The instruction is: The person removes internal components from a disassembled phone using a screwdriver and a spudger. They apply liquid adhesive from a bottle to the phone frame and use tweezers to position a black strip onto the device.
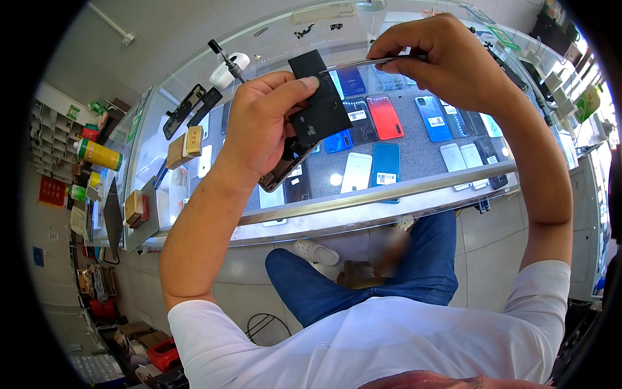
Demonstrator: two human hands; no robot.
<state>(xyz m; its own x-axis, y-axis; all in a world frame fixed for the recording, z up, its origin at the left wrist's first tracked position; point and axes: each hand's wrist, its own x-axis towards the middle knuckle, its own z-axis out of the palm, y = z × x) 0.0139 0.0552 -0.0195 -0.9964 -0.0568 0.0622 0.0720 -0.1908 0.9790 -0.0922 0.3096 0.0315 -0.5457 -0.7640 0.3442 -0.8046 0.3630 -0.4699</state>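
Observation:
My left hand (262, 117) is closed, its thumb pressing on a flat black phone battery (324, 113) that it holds up over the glass counter. Below the battery, the edge of an opened phone housing (285, 167) shows under the same hand; whether the fingers grip it too is hidden. My right hand (440, 65) pinches slim metal tweezers (363, 63), held almost level. Their tip points left and meets or nearly meets the battery's right edge beside my left thumb.
Phones, including a red phone (385, 117) and a blue phone (432, 118), lie under the glass counter (447, 174). Left on the counter are a screwdriver (225, 59), a white rounded case (230, 70), dark phone parts (184, 111) and small boxes (186, 147). A yellow bottle (99, 154) stands farther left.

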